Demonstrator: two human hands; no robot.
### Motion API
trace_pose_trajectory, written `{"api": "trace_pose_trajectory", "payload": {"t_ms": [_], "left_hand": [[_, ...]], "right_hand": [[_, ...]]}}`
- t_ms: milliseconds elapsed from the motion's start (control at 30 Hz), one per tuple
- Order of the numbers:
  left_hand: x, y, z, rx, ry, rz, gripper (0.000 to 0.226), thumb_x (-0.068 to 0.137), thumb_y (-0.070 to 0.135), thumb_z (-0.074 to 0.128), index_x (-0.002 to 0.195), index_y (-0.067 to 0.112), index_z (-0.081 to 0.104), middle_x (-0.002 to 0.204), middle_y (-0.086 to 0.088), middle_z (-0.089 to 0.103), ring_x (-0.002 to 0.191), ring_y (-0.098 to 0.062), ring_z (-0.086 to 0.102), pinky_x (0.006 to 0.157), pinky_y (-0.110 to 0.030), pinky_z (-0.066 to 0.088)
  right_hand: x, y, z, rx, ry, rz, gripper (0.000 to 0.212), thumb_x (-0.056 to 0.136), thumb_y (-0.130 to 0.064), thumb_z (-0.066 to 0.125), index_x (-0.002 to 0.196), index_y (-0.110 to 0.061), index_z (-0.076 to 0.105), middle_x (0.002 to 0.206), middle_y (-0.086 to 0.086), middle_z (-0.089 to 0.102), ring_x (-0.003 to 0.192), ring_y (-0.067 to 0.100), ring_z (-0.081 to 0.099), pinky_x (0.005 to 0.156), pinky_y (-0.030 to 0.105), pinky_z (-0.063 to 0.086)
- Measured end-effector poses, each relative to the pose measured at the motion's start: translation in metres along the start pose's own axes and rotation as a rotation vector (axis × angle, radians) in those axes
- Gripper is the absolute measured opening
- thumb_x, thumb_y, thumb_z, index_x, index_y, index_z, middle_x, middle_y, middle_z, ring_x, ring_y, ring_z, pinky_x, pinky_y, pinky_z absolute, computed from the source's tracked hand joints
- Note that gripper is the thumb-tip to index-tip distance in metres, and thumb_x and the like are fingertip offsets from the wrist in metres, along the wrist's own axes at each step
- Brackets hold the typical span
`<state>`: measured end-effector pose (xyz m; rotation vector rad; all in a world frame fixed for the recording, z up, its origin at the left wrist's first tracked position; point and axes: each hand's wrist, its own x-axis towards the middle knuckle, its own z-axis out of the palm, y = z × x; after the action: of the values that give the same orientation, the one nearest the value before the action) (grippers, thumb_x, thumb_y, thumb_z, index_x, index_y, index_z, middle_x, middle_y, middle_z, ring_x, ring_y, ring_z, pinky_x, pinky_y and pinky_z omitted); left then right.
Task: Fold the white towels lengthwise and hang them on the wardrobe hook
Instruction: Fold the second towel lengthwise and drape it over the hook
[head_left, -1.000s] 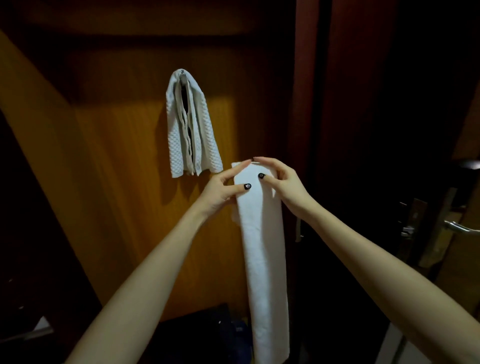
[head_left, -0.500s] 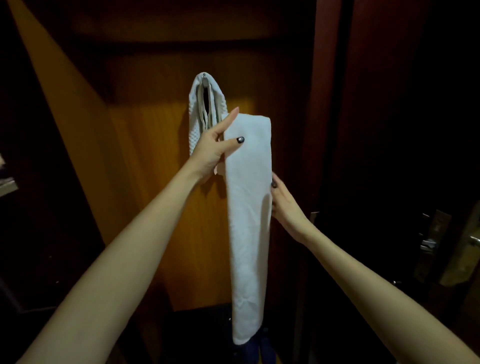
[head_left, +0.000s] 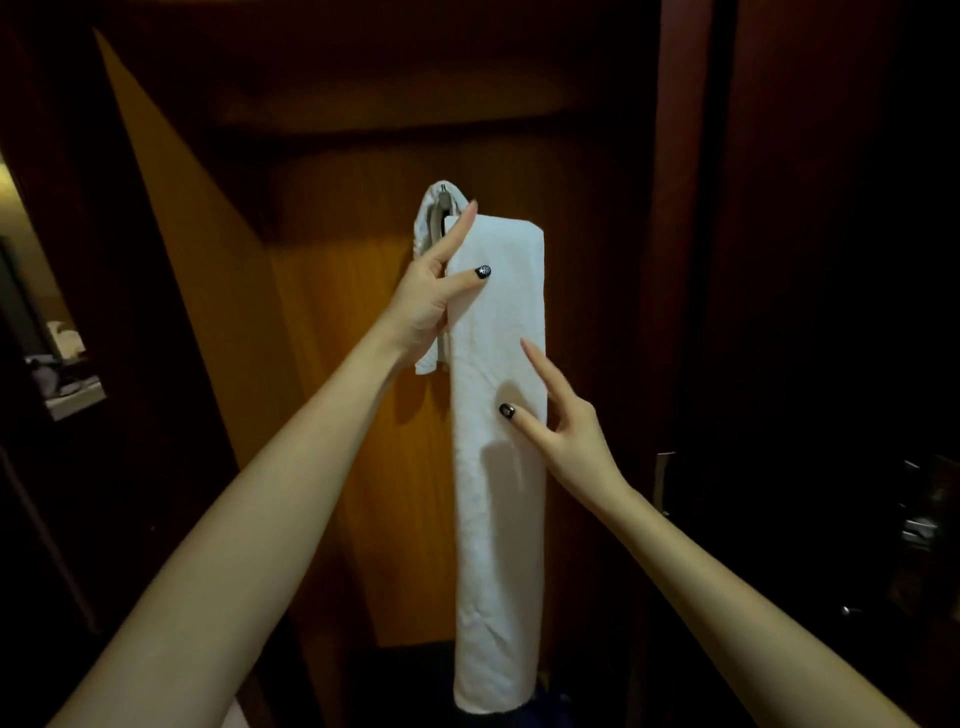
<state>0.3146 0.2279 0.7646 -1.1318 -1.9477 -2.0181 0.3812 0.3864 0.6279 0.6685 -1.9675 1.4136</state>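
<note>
Head camera looks into a dim wardrobe whose orange-brown back panel (head_left: 337, 415) is lit down its middle. High on that panel a metal hook (head_left: 443, 189) carries a textured towel (head_left: 427, 221), draped over it with both ends hanging; one lower corner shows beneath the left wrist. In front of it, covering most of it, hangs the folded towel (head_left: 498, 493), a long narrow white strip with its top edge just under the hook and its bottom end near the wardrobe floor. The left hand (head_left: 428, 299) pinches the strip's upper left edge, thumb on the front, forefinger stretched up along the edge. The right hand (head_left: 569, 434) holds the strip's right edge about a third of the way down, thumb and straight forefinger on the front, other fingers curled round the edge.
</note>
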Motion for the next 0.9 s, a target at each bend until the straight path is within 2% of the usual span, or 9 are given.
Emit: {"api": "trace_pose_trajectory", "payload": {"t_ms": [67,133,300,500,633,700,767,833,900], "left_hand": [[0.004,0.003,0.000,0.028,0.001,0.001,0.066,0.091,0.006,0.060,0.146,0.032,0.034,0.157,-0.005,0.023,0.134,-0.026,0.041,0.087,-0.029,0.055],[0.008,0.005,-0.002,0.051,0.020,0.006,0.068,0.092,0.006,0.060,0.147,0.032,0.032,0.157,-0.004,0.024,0.131,-0.025,0.044,0.082,-0.027,0.056],[0.016,-0.002,-0.007,0.047,0.072,-0.010,0.074,0.092,0.005,0.060,0.149,0.035,0.024,0.148,-0.003,0.033,0.110,-0.018,0.060,0.075,-0.030,0.058],[0.015,-0.019,-0.022,0.139,0.260,0.003,0.077,0.093,0.005,0.058,0.151,0.037,0.018,0.147,-0.004,0.033,0.112,-0.023,0.057,0.085,-0.046,0.057],[0.021,-0.018,-0.039,0.210,0.353,0.014,0.078,0.092,0.002,0.059,0.152,0.031,0.017,0.150,-0.008,0.027,0.124,-0.023,0.045,0.089,-0.037,0.055],[0.027,-0.018,-0.048,0.220,0.415,0.035,0.076,0.091,0.000,0.059,0.151,0.027,0.021,0.149,-0.009,0.026,0.122,-0.019,0.042,0.078,-0.021,0.056],[0.035,-0.019,-0.059,0.209,0.464,0.069,0.074,0.090,-0.004,0.058,0.151,0.022,0.024,0.148,-0.010,0.024,0.119,-0.016,0.040,0.070,-0.012,0.054],[0.044,-0.022,-0.073,0.202,0.511,0.084,0.076,0.089,-0.007,0.058,0.151,0.020,0.024,0.149,-0.010,0.020,0.126,-0.021,0.038,0.078,-0.015,0.054],[0.053,-0.026,-0.085,0.210,0.545,0.087,0.077,0.089,-0.007,0.058,0.152,0.019,0.023,0.150,-0.004,0.018,0.129,-0.021,0.036,0.082,-0.021,0.053]], "right_hand": [[0.000,0.006,0.003,-0.033,-0.047,0.004,0.057,0.092,-0.007,0.062,0.133,-0.044,0.049,0.136,-0.029,0.050,0.130,-0.009,0.043,0.106,0.017,0.038],[0.000,0.015,0.004,-0.022,-0.060,0.047,0.047,0.090,0.002,0.060,0.125,-0.030,0.061,0.128,-0.014,0.062,0.122,-0.003,0.054,0.104,0.027,0.046],[-0.002,0.030,-0.003,0.073,-0.192,0.190,0.056,0.088,-0.011,0.070,0.130,-0.043,0.052,0.141,-0.017,0.050,0.130,-0.007,0.043,0.098,0.009,0.039],[0.008,0.046,-0.026,0.082,-0.023,0.193,0.048,0.087,0.013,0.057,0.118,-0.023,0.062,0.119,-0.014,0.063,0.114,-0.005,0.058,0.092,0.010,0.043],[0.048,0.044,-0.052,0.079,0.018,0.194,0.051,0.084,0.021,0.046,0.108,-0.018,0.069,0.115,0.001,0.069,0.113,0.009,0.061,0.091,0.012,0.044],[0.072,0.037,-0.061,0.052,-0.011,0.178,0.052,0.088,0.017,0.045,0.100,-0.026,0.073,0.112,0.000,0.071,0.109,0.006,0.063,0.088,0.011,0.045],[0.095,0.028,-0.067,-0.002,-0.044,0.142,0.054,0.092,0.007,0.048,0.093,-0.039,0.075,0.104,-0.014,0.073,0.102,-0.001,0.064,0.080,0.009,0.045],[0.115,0.018,-0.072,-0.014,-0.077,0.092,0.047,0.095,-0.003,0.053,0.093,-0.043,0.076,0.105,-0.017,0.073,0.095,-0.005,0.065,0.073,0.007,0.045],[0.136,0.009,-0.075,-0.022,-0.126,0.049,0.035,0.094,-0.011,0.061,0.098,-0.043,0.075,0.108,-0.015,0.072,0.100,-0.001,0.066,0.078,0.010,0.047]]}}
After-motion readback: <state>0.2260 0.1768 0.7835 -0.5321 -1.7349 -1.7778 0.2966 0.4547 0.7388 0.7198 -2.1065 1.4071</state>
